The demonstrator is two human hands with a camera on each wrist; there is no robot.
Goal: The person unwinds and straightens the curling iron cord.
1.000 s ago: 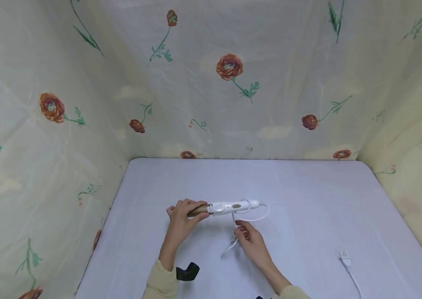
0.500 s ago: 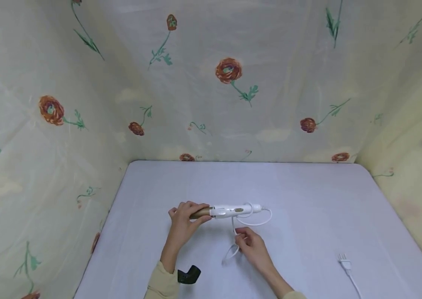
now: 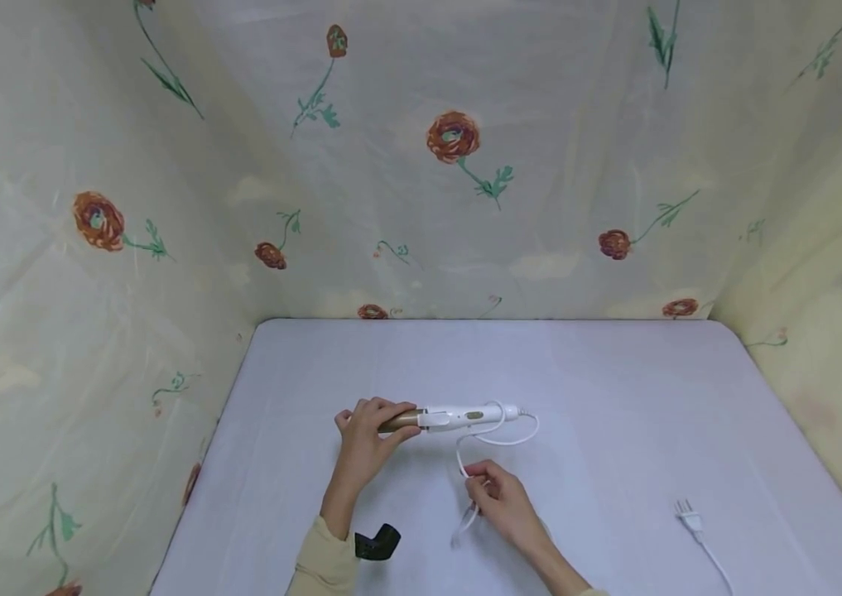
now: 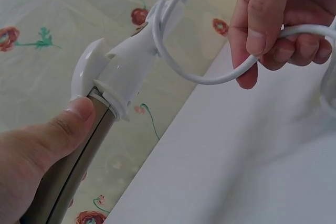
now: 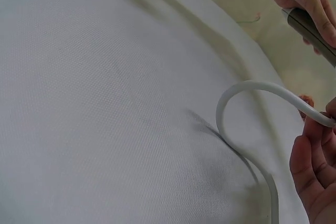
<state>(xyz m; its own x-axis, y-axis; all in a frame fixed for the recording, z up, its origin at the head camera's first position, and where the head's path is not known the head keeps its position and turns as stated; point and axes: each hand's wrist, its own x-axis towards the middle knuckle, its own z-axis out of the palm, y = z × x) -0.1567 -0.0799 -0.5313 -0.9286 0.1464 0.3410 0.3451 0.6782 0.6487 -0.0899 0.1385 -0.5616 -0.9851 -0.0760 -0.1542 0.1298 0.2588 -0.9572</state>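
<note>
My left hand (image 3: 370, 434) grips the bronze barrel (image 4: 79, 166) of a white curling iron (image 3: 458, 417), which lies level above the table in the head view. The white power cord (image 4: 205, 78) leaves the handle's end and loops round the handle. Just below the iron, my right hand (image 3: 501, 497) pinches the cord between thumb and fingers. In the left wrist view the right hand's thumb (image 4: 256, 40) presses the cord. Past those fingers, the cord bends in a loose curve (image 5: 231, 98) over the table in the right wrist view.
A two-pronged-looking white plug (image 3: 689, 517) lies on the white table (image 3: 614, 389) at the right, its cord running off the near edge. A dark angular object (image 3: 378, 543) shows beside the left sleeve (image 3: 325, 559). Flower-patterned sheeting (image 3: 540, 207) encloses the table's back and sides.
My right hand has drawn slightly down toward the near edge with the cord, whose stretch to the handle now bows out to the left. The left hand keeps its hold on the iron.
</note>
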